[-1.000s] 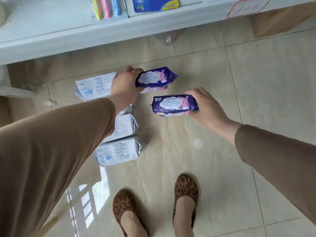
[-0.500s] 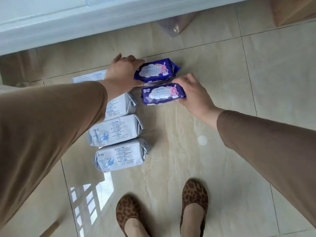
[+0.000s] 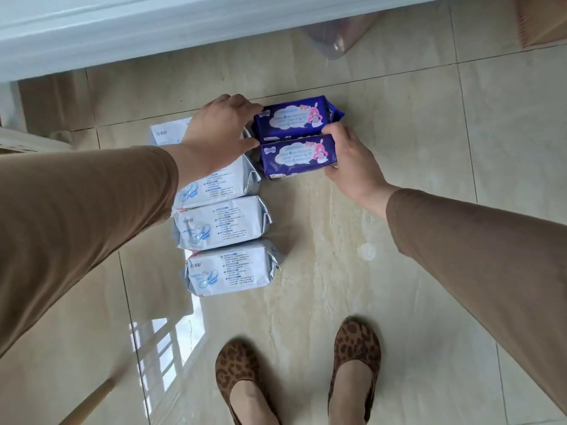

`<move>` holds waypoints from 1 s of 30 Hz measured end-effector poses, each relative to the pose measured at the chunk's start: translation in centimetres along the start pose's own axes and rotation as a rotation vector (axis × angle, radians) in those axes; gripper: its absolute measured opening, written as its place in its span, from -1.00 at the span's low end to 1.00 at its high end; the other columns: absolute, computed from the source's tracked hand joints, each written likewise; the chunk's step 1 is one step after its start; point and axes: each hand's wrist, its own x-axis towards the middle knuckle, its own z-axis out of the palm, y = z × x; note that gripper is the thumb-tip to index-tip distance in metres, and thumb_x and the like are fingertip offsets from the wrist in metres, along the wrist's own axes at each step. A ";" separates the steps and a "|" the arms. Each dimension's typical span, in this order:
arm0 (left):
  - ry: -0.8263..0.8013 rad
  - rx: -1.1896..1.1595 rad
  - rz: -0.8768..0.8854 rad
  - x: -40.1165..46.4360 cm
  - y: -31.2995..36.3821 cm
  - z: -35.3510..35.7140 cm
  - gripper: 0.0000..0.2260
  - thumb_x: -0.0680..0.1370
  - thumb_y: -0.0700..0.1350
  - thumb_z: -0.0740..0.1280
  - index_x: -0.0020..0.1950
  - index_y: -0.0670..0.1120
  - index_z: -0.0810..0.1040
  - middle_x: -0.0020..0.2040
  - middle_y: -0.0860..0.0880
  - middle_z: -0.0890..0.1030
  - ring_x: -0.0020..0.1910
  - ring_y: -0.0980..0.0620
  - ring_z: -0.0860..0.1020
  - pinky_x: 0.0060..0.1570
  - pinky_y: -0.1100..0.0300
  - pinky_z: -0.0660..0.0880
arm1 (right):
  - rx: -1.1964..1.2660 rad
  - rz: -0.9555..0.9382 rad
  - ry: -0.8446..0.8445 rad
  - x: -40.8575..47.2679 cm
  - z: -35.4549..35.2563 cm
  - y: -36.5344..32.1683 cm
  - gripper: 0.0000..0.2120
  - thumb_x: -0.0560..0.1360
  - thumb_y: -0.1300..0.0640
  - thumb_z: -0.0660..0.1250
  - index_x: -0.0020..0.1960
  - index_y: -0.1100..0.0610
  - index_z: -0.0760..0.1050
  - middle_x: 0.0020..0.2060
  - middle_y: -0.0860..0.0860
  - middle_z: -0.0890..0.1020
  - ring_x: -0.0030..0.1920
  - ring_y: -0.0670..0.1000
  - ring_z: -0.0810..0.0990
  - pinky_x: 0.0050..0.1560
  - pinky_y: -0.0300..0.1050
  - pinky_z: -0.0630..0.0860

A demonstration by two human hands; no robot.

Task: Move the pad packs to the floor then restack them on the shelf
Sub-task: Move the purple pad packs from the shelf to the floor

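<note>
Two purple pad packs lie side by side on the tiled floor: the far purple pack (image 3: pixel 296 118) and the near purple pack (image 3: pixel 299 156). My left hand (image 3: pixel 219 130) holds the left end of the far pack, fingers over its top and thumb below. My right hand (image 3: pixel 349 157) grips the right end of the near pack. To their left, several white pad packs lie in a column: one under my left hand (image 3: pixel 221 184), a middle one (image 3: pixel 221 223), and the nearest (image 3: pixel 231 266).
The white shelf edge (image 3: pixel 153 29) runs across the top of the view. A clear plastic item (image 3: pixel 337 41) and a cardboard box (image 3: pixel 543 19) sit under it. My feet in leopard-print shoes (image 3: pixel 352 357) stand near the bottom.
Both hands have lowered the purple packs to the floor and brought them together, next to the white packs. The view has tilted down, away from the shelf.
</note>
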 end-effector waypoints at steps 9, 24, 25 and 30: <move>0.010 -0.017 -0.075 -6.3 2.1 -1.5 -0.48 0.54 0.01 0.37 0.48 -0.01 0.36 0.37 -0.06 0.46 0.33 -0.13 0.40 0.24 -0.04 0.40 | -0.080 0.034 -0.037 -3.8 -3.3 -1.9 -0.36 0.43 0.25 0.37 0.45 0.08 0.24 0.30 0.07 0.42 0.28 0.11 0.36 0.14 -0.22 0.27; -0.049 -0.110 -0.118 -22.7 18.7 -21.5 -0.45 0.52 0.03 0.38 0.49 0.02 0.33 0.46 0.03 0.36 0.44 -0.05 0.29 0.39 0.07 0.25 | -0.149 0.065 -0.069 -19.8 -27.9 -16.1 -0.47 0.46 0.13 0.34 0.41 0.06 0.32 0.30 0.04 0.43 0.29 0.13 0.36 0.22 0.02 0.41; -0.052 -0.104 -0.113 -23.9 19.8 -23.4 -0.43 0.52 0.04 0.38 0.50 0.02 0.31 0.47 0.03 0.35 0.45 -0.06 0.28 0.40 0.07 0.24 | -0.142 0.082 -0.063 -21.3 -29.8 -17.1 -0.49 0.46 0.12 0.35 0.39 0.07 0.35 0.29 0.05 0.43 0.28 0.13 0.36 0.21 0.02 0.41; -0.024 -0.140 -0.151 -31.0 24.7 -33.7 -0.43 0.50 0.05 0.39 0.48 0.00 0.33 0.44 0.02 0.39 0.42 -0.06 0.31 0.36 0.07 0.26 | -0.060 0.197 -0.055 -29.1 -39.2 -23.4 -0.61 0.49 0.08 0.35 0.30 0.07 0.44 0.29 0.04 0.44 0.30 0.11 0.36 0.19 -0.03 0.41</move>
